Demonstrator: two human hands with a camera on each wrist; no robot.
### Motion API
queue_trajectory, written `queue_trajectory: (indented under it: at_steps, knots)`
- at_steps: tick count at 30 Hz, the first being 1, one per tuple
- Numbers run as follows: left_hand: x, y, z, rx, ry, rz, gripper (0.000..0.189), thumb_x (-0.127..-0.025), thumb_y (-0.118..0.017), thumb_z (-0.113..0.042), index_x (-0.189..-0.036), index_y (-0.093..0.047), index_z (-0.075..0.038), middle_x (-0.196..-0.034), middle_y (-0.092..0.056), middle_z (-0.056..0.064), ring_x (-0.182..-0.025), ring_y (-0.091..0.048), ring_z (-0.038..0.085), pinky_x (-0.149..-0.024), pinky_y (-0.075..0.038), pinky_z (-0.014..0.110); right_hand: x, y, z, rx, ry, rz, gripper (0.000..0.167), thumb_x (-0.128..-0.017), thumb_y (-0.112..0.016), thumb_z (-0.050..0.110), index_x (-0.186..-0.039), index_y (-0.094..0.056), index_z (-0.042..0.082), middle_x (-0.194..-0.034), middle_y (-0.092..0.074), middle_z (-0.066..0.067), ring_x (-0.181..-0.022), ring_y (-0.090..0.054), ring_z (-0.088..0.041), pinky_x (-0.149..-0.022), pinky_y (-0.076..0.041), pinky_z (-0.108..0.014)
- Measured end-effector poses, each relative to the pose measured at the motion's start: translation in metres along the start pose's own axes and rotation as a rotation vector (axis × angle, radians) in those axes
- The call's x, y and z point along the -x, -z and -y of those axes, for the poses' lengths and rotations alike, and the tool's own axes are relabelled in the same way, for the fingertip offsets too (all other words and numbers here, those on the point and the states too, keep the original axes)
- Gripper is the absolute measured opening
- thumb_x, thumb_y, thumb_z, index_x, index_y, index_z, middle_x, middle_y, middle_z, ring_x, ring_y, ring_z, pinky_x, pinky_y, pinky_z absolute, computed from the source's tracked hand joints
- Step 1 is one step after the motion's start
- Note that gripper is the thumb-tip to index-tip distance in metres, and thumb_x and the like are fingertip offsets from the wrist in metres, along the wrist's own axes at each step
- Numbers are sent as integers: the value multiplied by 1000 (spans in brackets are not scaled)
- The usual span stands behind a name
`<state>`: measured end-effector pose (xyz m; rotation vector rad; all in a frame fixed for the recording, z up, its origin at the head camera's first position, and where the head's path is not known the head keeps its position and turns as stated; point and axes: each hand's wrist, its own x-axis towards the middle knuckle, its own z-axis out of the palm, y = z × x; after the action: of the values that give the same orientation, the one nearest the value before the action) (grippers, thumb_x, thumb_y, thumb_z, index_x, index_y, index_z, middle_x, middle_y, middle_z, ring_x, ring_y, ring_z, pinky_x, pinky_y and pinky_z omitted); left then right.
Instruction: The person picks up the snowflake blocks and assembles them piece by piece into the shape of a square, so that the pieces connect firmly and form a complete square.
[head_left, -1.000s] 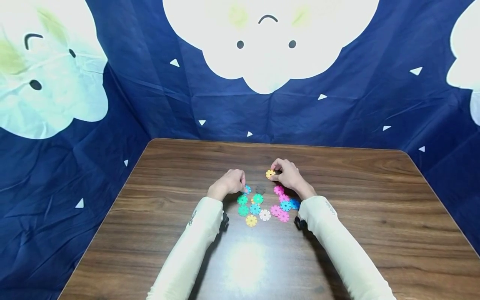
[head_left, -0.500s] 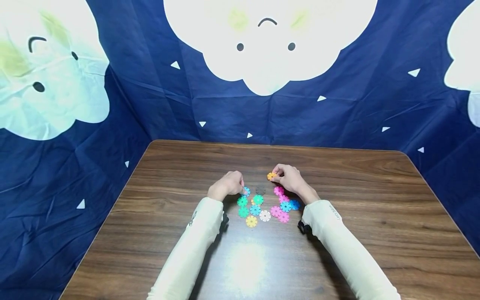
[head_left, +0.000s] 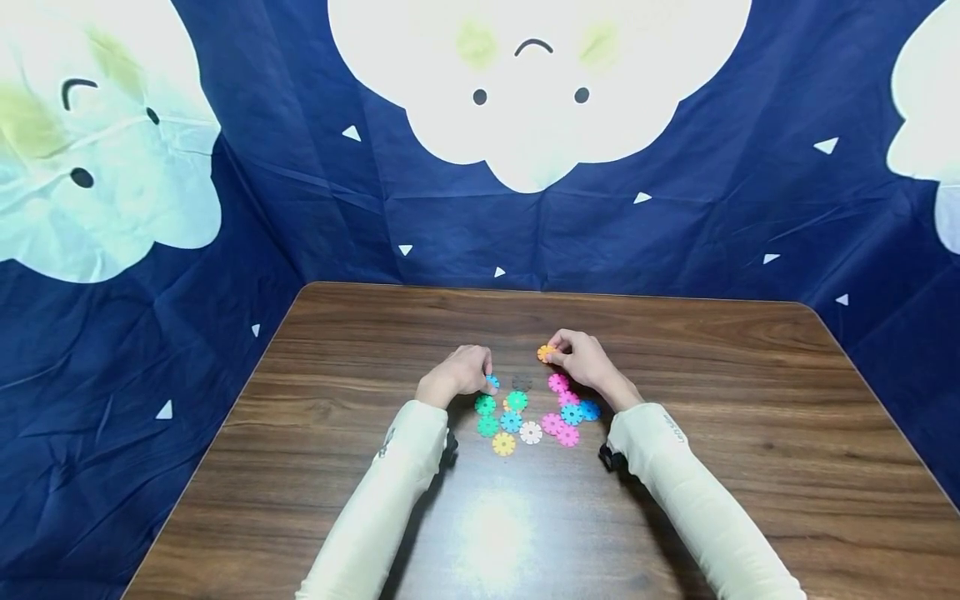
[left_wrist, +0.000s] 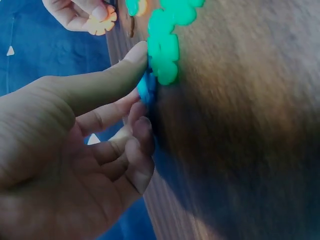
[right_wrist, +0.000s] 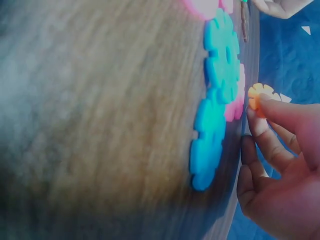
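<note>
In the head view my left hand [head_left: 459,372] pinches a blue notched plastic disc [head_left: 492,382] at the left of a group of flower-shaped discs. The left wrist view has thumb and finger on this blue disc [left_wrist: 146,89], right beside a green disc [left_wrist: 164,47]. My right hand [head_left: 588,360] holds an orange notched disc [head_left: 545,354] between thumb and finger, behind the group. Seen from the right wrist, the orange disc [right_wrist: 260,96] is tilted and raised off the tabletop. Fingers cover part of both held discs.
Between the forearms lie several discs: green [head_left: 517,401], dark transparent [head_left: 522,382], light blue [head_left: 512,421], yellow [head_left: 504,444], white [head_left: 531,432] and pink [head_left: 567,436]. Blue ones [head_left: 590,410] overlap at the right. The brown wooden table [head_left: 360,333] meets a blue cloth backdrop [head_left: 457,217].
My right hand has drawn slightly right with the orange disc, whose face has turned. The left hand's fingers have closed further over the blue disc. The other discs stay where they lay.
</note>
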<state>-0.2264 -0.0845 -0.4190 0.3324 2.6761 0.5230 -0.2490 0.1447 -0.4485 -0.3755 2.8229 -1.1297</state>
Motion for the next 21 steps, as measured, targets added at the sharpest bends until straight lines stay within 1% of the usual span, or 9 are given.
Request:
queue_trajectory:
  at_steps: [3,6,8,9,12,13,15,18,21]
  knots:
    - [-1,1,2,28,10,-8,28,-82,-76,-25,-81,-53,-11,-81,-54,2,-74,-48,18,-64,-42,28,1,1,0,-8,6,1,11,-88,-69,18,-92,-66,9,-87,-70,-7,-82,-61,-21,-77,-48,-33]
    - [-2,2,6,147,-8,-40,23,-84,-74,-17,-81,-52,-9,-79,-57,3,-69,-53,15,-60,-45,25,3,3,0,-21,11,-3,10,-88,-69,18,-92,-66,9,-87,-70,-7,-82,-61,-20,-76,-48,-32]
    - [-2,2,9,281,-25,-67,17,-86,-70,-9,-83,-54,-6,-79,-59,5,-66,-59,14,-59,-51,24,4,4,0,-32,18,-11,9,-88,-69,18,-92,-67,10,-87,-70,-6,-82,-60,-19,-76,-47,-31]
    - [-3,2,10,373,-35,-72,14,-86,-68,-5,-85,-54,-4,-79,-60,6,-65,-61,14,-60,-54,24,5,4,0,-38,25,-17,9,-88,-69,18,-92,-67,10,-87,-70,-6,-81,-60,-19,-76,-46,-30]
    - [-4,1,10,657,-49,-63,8,-88,-62,3,-92,-55,3,-83,-58,11,-65,-67,16,-66,-60,28,8,5,2,-70,47,-38,9,-88,-70,19,-92,-68,11,-87,-70,-5,-77,-58,-18,-73,-46,-29]
    - [-4,1,10,739,-50,-56,8,-89,-60,5,-95,-55,4,-83,-58,12,-66,-68,17,-68,-60,29,9,5,2,-81,58,-44,9,-87,-70,19,-92,-69,11,-87,-70,-5,-76,-58,-17,-72,-47,-28]
    - [-4,1,9,867,-55,-34,11,-90,-58,6,-100,-53,5,-85,-58,13,-68,-69,19,-73,-60,33,12,5,4,-109,84,-53,10,-87,-70,19,-92,-69,10,-88,-70,-6,-75,-59,-15,-70,-48,-26]
    - [-6,1,7,959,-79,-19,15,-91,-56,6,-105,-53,5,-86,-61,13,-72,-69,19,-81,-58,37,15,5,8,-145,128,-64,10,-87,-71,19,-92,-69,11,-88,-71,-5,-74,-61,-13,-69,-51,-25]
    - [-7,0,4,1011,-102,-20,17,-91,-57,6,-108,-53,4,-85,-64,12,-74,-69,17,-85,-57,40,19,5,13,-160,190,-78,10,-87,-71,18,-93,-69,11,-88,-71,-4,-73,-63,-13,-70,-54,-27]
